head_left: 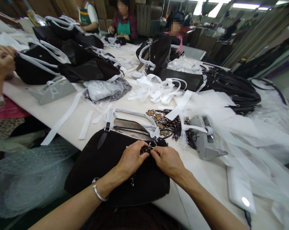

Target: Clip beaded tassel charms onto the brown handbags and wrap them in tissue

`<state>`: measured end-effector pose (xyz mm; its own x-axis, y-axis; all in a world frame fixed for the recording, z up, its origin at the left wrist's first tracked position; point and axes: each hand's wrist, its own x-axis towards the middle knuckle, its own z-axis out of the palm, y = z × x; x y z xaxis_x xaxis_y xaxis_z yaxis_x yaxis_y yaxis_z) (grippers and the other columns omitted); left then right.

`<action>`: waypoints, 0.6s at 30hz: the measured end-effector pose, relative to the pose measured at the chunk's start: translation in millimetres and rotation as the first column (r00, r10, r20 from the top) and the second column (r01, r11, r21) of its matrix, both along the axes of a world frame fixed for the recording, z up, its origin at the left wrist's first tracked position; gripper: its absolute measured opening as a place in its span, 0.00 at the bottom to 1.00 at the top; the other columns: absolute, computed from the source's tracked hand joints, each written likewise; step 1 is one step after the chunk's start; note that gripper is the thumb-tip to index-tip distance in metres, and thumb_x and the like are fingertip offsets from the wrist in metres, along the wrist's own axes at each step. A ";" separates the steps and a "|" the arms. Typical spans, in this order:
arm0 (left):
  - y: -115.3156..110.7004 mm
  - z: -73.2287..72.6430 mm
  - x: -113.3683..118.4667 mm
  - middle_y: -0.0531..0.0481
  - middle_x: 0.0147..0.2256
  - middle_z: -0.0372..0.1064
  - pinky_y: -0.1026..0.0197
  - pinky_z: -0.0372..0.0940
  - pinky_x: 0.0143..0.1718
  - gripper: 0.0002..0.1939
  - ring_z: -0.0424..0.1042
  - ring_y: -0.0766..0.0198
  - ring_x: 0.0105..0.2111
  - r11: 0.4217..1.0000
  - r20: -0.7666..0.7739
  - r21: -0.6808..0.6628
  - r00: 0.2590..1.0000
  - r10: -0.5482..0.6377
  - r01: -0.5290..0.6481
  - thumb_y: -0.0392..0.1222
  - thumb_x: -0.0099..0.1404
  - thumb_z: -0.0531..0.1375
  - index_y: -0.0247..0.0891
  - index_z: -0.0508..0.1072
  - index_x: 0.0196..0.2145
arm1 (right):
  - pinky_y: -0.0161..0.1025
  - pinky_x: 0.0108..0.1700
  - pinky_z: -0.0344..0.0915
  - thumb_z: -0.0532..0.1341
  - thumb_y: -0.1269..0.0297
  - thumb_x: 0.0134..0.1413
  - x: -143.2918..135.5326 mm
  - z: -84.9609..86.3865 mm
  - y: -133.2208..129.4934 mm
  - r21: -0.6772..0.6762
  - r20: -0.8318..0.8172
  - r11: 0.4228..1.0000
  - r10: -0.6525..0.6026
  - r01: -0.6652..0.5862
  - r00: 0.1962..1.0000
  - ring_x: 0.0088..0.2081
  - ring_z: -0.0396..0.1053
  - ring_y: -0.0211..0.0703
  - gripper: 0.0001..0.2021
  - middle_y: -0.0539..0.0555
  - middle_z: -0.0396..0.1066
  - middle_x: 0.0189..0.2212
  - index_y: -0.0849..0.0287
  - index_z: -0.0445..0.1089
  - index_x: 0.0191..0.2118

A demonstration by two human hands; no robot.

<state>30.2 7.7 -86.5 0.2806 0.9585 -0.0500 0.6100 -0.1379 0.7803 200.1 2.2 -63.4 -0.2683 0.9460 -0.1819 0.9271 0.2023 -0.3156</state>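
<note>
A dark brown handbag (96,172) lies at the table's front edge, its zip top facing away from me and its handles wrapped in white material. Over its upper right part, my left hand (132,158) pinches a dark, speckled key-ring charm (144,149) with a metal ring. Close beside it, my right hand (168,159) has thumb and fingertips pressed together at that ring. What exactly the right fingertips grip is partly hidden. Just behind the bag lies a pile of similar charms (176,126), some with leopard-print flower shapes (157,118).
Grey tape dispensers stand at right (204,137) and left (55,89). White strips (159,88) and more dark bags (87,64) cover the table behind. A co-worker's hands (2,62) are at far left. Bubble wrap (34,175) hangs lower left; a white device (240,188) lies right.
</note>
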 end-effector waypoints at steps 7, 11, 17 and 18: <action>-4.2 -0.7 -2.0 0.51 0.39 0.73 0.60 0.64 0.45 0.08 0.72 0.59 0.40 0.999 0.002 0.032 1.000 -0.010 0.009 0.38 0.62 0.61 0.41 0.72 0.40 | 0.37 0.30 0.49 0.54 0.60 0.63 -5.6 -0.7 2.2 -0.007 -0.006 1.000 -0.006 0.006 1.000 0.31 0.72 0.42 0.15 0.51 0.77 0.28 0.55 0.73 0.28; -5.6 -2.1 -4.0 0.51 0.40 0.72 0.60 0.64 0.46 0.08 0.71 0.60 0.41 0.999 0.036 0.047 0.999 0.002 -0.004 0.38 0.63 0.60 0.42 0.72 0.41 | 0.38 0.29 0.48 0.53 0.60 0.64 -7.7 -0.9 1.7 0.014 -0.013 1.000 -0.020 0.020 1.000 0.30 0.72 0.41 0.16 0.51 0.77 0.28 0.54 0.73 0.27; -5.2 -2.3 -4.7 0.52 0.39 0.72 0.60 0.64 0.46 0.07 0.71 0.60 0.40 0.999 0.055 0.006 0.998 0.034 -0.034 0.38 0.62 0.62 0.43 0.73 0.40 | 0.38 0.30 0.48 0.52 0.61 0.64 -9.6 -4.3 -1.4 0.050 -0.023 0.998 -0.038 0.039 0.999 0.29 0.71 0.40 0.16 0.50 0.76 0.27 0.54 0.72 0.28; -5.3 -2.3 -4.6 0.53 0.39 0.72 0.60 0.64 0.46 0.07 0.71 0.60 0.40 0.999 0.053 0.002 0.998 0.037 -0.037 0.38 0.62 0.62 0.43 0.74 0.40 | 0.38 0.30 0.48 0.52 0.61 0.64 -9.8 -5.2 -1.8 0.057 -0.025 0.998 -0.038 0.040 0.999 0.28 0.70 0.39 0.16 0.50 0.76 0.26 0.54 0.72 0.28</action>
